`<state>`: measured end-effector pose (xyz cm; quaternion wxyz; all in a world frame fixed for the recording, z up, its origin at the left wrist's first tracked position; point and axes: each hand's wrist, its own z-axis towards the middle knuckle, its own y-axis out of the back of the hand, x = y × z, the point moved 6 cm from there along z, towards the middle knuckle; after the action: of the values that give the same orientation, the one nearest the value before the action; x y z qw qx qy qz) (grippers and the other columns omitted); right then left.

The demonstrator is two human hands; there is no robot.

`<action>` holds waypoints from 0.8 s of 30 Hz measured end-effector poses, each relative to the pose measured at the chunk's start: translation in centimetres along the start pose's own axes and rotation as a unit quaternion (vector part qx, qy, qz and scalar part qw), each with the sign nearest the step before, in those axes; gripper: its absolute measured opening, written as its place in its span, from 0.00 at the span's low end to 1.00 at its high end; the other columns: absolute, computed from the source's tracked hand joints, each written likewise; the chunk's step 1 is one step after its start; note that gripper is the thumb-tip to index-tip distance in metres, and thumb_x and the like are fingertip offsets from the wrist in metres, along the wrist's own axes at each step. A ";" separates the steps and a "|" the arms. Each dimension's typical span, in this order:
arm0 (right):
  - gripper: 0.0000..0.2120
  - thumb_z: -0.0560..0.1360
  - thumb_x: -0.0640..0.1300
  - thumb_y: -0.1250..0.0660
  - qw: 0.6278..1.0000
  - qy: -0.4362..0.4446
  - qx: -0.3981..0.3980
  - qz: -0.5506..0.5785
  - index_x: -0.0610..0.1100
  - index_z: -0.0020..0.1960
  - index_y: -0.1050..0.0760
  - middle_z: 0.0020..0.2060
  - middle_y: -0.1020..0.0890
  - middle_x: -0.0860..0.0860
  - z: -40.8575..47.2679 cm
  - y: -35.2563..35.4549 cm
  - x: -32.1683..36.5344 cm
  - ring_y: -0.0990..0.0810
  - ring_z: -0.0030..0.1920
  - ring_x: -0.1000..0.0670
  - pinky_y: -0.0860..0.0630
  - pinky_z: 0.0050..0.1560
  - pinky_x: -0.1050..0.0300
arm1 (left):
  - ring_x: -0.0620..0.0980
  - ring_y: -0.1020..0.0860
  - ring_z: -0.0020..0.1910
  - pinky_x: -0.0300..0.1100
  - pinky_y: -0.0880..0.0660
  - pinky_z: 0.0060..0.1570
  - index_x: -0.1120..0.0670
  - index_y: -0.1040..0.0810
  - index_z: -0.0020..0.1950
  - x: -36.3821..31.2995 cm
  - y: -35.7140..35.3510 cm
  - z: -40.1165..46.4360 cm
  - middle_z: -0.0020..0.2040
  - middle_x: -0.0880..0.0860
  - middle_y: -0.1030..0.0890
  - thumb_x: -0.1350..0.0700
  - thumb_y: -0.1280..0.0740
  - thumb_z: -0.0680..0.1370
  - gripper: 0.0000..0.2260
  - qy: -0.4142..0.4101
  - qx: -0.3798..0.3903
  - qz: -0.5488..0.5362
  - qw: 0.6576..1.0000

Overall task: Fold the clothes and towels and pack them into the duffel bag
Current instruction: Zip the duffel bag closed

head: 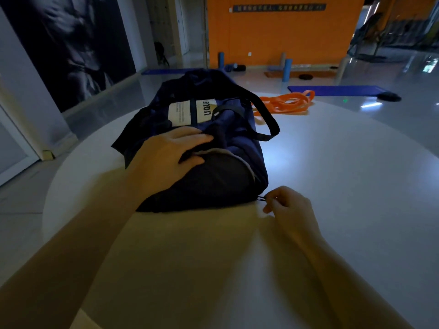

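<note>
Duffel bag (232, 148): navy, lying on its side near the middle of the round white bench (332, 186), its dark end panel toward the viewer. White label reading "LVQUE" (192, 112) on the upper face; black strap (263, 115) looped over the far right side. Contents not visible.

Left hand (171, 153): laid on top of the bag, fingers extended over the fabric, thumb tucked against a fold.

Right hand (289, 205): at the bag's near lower corner, fingertips pinching a small black zipper pull (261, 198).

Orange resistance bands (285, 104): on the bench just behind the bag.

Beyond, on the floor: blue mat (332, 90), upright blue foam roller (287, 70), orange wall (285, 32).
</note>
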<state>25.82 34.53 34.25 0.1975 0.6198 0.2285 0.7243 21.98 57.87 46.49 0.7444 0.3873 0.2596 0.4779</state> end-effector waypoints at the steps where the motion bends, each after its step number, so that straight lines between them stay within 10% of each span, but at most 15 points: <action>1: 0.07 0.79 0.40 0.38 1.000 -0.008 0.003 0.013 0.48 0.47 0.23 0.38 0.17 0.52 -0.1 0.0 0.0 0.22 0.36 0.53 0.29 0.37 0.64 | 0.55 0.22 0.58 0.44 0.29 0.59 0.54 0.23 0.66 0.3 0.3 0.2 0.61 0.56 0.21 0.52 0.32 0.76 0.18 0.013 -0.002 -0.007 1.000; 9: 0.05 0.78 0.39 0.36 0.973 -0.137 0.048 0.178 0.43 0.49 0.22 0.37 0.16 0.48 -0.8 -0.2 0.1 0.27 0.26 0.53 0.28 0.25 0.63 | 0.55 0.21 0.56 0.51 0.25 0.58 0.51 0.18 0.58 0.4 1.4 1.3 0.58 0.54 0.20 0.62 0.35 0.76 0.14 -0.004 0.020 -0.061 0.998; 20: 0.08 0.76 0.39 0.36 0.985 -0.111 0.117 -0.066 0.43 0.50 0.19 0.42 0.17 0.47 0.0 -0.9 2.5 0.26 0.32 0.53 0.29 0.32 0.64 | 0.53 0.30 0.67 0.46 0.33 0.64 0.51 0.26 0.68 1.1 2.5 2.2 0.70 0.52 0.30 0.62 0.26 0.72 0.25 0.057 0.051 -0.044 0.996; 24: 0.08 0.78 0.36 0.38 0.934 -0.157 0.144 0.288 0.35 0.50 0.21 0.34 0.20 0.46 -1.4 0.2 2.9 0.32 0.24 0.54 0.37 0.20 0.66 | 0.54 0.31 0.68 0.46 0.33 0.63 0.53 0.28 0.70 1.2 2.6 2.2 0.71 0.52 0.32 0.61 0.26 0.72 0.27 0.059 0.040 -0.019 0.997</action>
<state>24.01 35.92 36.53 -0.0776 0.7867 0.1081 0.6028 22.80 58.88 49.86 0.7208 0.3831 0.3289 0.4749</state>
